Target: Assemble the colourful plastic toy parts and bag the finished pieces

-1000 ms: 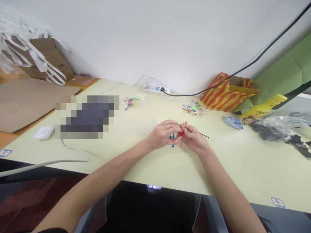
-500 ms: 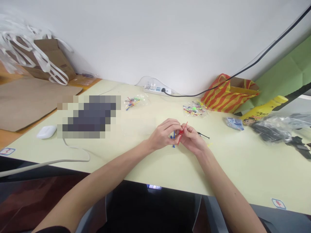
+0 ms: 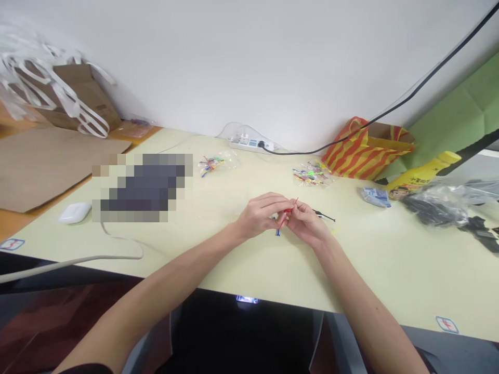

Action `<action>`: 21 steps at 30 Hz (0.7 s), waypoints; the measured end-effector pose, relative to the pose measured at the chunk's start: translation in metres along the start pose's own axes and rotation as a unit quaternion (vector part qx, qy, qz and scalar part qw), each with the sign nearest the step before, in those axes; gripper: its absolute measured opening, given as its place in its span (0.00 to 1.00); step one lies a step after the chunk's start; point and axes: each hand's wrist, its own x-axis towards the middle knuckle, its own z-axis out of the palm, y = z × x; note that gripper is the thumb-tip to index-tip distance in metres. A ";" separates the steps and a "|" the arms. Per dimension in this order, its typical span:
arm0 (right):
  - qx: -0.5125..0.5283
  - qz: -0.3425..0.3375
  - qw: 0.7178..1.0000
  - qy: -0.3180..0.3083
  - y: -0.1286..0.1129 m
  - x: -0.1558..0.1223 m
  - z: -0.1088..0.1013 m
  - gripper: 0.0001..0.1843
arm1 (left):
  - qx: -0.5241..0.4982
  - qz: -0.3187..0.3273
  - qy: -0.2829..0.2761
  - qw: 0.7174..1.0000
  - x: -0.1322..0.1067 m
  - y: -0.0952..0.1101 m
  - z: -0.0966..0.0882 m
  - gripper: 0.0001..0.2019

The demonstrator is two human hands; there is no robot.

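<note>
Over the pale table, my left hand (image 3: 262,213) and my right hand (image 3: 309,221) meet, their fingers closed around a small red plastic piece (image 3: 287,211) with thin rods. One rod slants down toward me and its other end pokes up past my right fingertips. Exactly what the piece is, I cannot make out; fingers cover much of it. A blue plastic piece (image 3: 278,232) shows just under my left fingers, partly hidden. Beyond my right hand lies a thin black piece (image 3: 326,216) on the table, with a small yellow bit (image 3: 335,231) near that wrist.
Two clear bags of coloured plastic parts (image 3: 213,164) (image 3: 311,174) lie farther back. A power strip (image 3: 251,143) sits by the wall. At right are a striped bag (image 3: 362,153), a yellow bottle (image 3: 423,176) and plastic wrapping (image 3: 440,208). A white case (image 3: 75,213) and cable are left.
The red piece has turned between my fingers, its lower rod now slanting farther left. My hands have stayed in nearly the same place, with the fingers shifting slightly.
</note>
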 end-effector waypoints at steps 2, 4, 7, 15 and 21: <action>-0.002 0.003 1.000 0.000 0.001 0.001 -0.001 0.12 | 0.002 0.002 -0.003 1.000 0.000 0.000 0.000 0.17; -0.003 0.005 1.000 -0.002 0.001 0.001 -0.002 0.12 | 0.004 0.006 -0.003 1.000 0.000 0.000 0.000 0.17; 0.001 0.006 1.000 0.001 0.002 0.001 -0.002 0.12 | 0.012 0.010 0.000 1.000 0.002 0.001 0.000 0.15; 0.000 0.009 1.000 -0.004 0.005 0.001 0.005 0.13 | 0.054 0.022 0.013 0.998 0.003 0.004 -0.001 0.09; -0.016 0.014 1.000 -0.013 0.008 0.002 0.009 0.16 | 0.064 0.011 0.022 0.998 0.005 0.007 -0.001 0.04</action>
